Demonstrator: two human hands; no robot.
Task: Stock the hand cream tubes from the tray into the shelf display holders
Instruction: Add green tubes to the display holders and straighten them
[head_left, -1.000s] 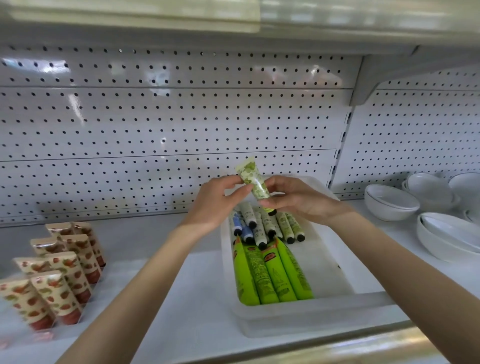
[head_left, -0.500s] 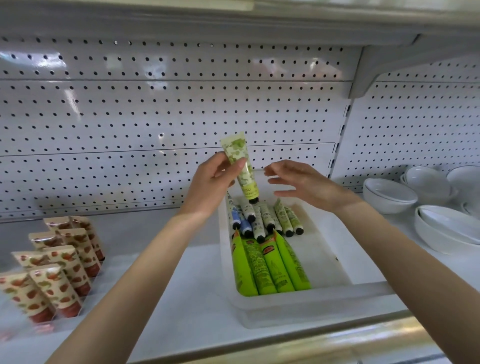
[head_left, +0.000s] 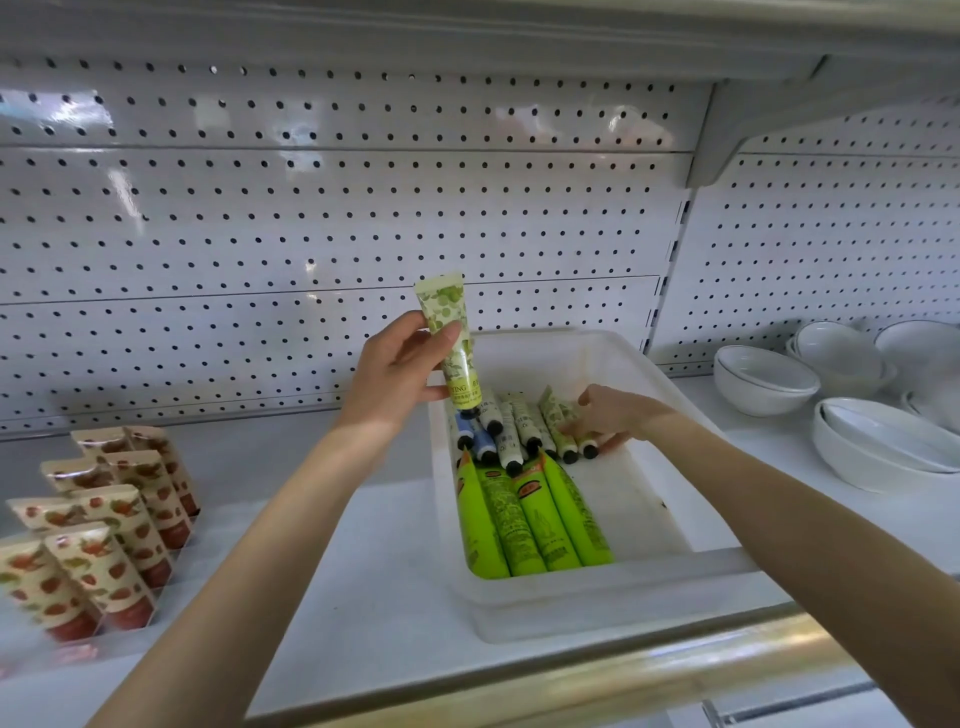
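Moments on, the right hand (head_left: 615, 415) has dropped from beside the lifted tube into the white tray (head_left: 597, 603), fingers over the small tubes (head_left: 519, 426); whether that grip holds one cannot be told. The left hand (head_left: 395, 374) has its grip pinched on the green leaf-print hand cream tube (head_left: 462, 371), near upright, cap down, above the tray's far left corner. The display holders (head_left: 83, 644) stand well apart to its left along the shelf (head_left: 363, 571).

A shop: white pegboard (head_left: 337, 218) shelving, rows of strawberry-print tubes (head_left: 104, 525) faced up for sale, stacked white bowls (head_left: 763, 379) alongside.
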